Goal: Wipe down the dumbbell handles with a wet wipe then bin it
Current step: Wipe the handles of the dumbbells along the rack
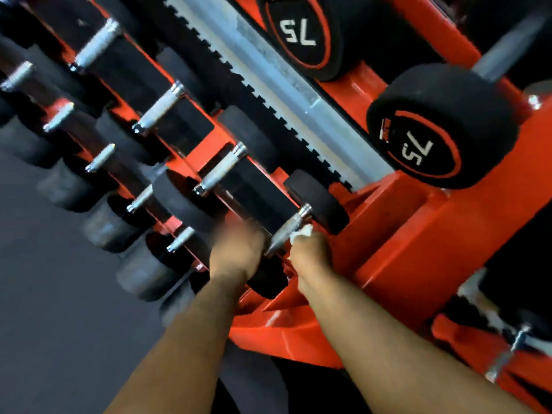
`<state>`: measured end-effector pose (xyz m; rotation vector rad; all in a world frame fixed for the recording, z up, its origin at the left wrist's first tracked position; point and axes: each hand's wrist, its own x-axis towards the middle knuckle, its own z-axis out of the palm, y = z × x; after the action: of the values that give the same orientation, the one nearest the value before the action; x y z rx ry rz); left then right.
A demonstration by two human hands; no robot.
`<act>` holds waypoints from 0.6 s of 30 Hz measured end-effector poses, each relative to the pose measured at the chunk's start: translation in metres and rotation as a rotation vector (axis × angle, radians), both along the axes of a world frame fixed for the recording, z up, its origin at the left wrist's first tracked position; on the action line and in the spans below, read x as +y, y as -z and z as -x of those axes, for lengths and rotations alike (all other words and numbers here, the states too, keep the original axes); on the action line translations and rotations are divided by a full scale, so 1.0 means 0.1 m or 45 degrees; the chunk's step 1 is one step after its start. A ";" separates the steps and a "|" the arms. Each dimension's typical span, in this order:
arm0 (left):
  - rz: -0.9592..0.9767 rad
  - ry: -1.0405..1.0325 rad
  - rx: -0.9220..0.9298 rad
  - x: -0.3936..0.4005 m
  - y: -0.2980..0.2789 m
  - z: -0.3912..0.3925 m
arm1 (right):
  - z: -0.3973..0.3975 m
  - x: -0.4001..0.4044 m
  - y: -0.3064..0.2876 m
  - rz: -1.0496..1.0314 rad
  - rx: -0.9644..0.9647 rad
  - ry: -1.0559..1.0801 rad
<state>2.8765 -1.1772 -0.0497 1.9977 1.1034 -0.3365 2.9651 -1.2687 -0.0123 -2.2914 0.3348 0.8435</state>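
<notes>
A dumbbell (294, 234) is seen lying in the nearest cradle of an orange-red steel rack (397, 234), its long axis running diagonally from lower left to upper right. Its handle (286, 231) is a slim, knurled, silvery metal bar with a polished collar at the upper end; the heads are round, matte black rubber. The right hand (310, 258) is closed around a crumpled white wet wipe (303, 233), which is held against the right side of the handle near its middle. The left hand (236, 249) is placed just left of the handle's lower end, by the nearer black head; its fingers are blurred, so its grip cannot be told. Further dumbbells with similar knurled handles are ranged along the rack toward the upper left. Two larger black heads marked 75 (442, 127) are set on the tier at the upper right. Dark flooring (44, 279) is seen at the left.
</notes>
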 end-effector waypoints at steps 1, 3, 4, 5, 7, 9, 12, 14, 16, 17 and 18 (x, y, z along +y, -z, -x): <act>0.000 -0.006 -0.023 -0.01 -0.01 0.01 | 0.05 0.02 0.08 -0.055 -0.017 0.237; -0.005 -0.001 -0.068 -0.02 -0.02 0.01 | 0.11 0.06 0.22 -0.103 -0.093 0.568; 0.000 -0.006 -0.078 -0.02 0.00 0.01 | 0.13 0.09 0.28 -0.086 -0.150 0.668; -0.003 -0.020 -0.084 -0.02 0.00 0.02 | 0.14 0.12 0.33 -0.081 -0.199 0.757; 0.004 -0.030 -0.083 -0.02 0.03 0.04 | 0.14 0.21 0.38 -0.157 -0.228 0.947; 0.001 0.002 -0.090 -0.01 0.09 0.03 | 0.08 0.31 0.44 -0.291 -0.205 1.017; 0.012 0.028 -0.116 0.00 0.13 0.03 | -0.10 0.43 0.49 -0.484 -0.072 1.024; 0.007 0.030 -0.127 -0.03 0.14 0.03 | -0.24 0.44 0.48 -0.511 0.071 1.042; -0.006 0.017 -0.146 -0.03 0.13 0.05 | -0.33 0.47 0.44 -0.597 0.248 1.028; -0.011 0.017 -0.159 -0.03 0.14 0.06 | -0.35 0.45 0.45 -0.620 0.294 1.003; -0.013 0.016 -0.168 -0.03 0.14 0.06 | -0.37 0.42 0.46 -0.640 0.311 0.974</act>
<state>2.8707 -1.1806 -0.0634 2.0062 1.0119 -0.2030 3.0020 -1.2266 -0.0586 -1.4191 0.9180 0.6903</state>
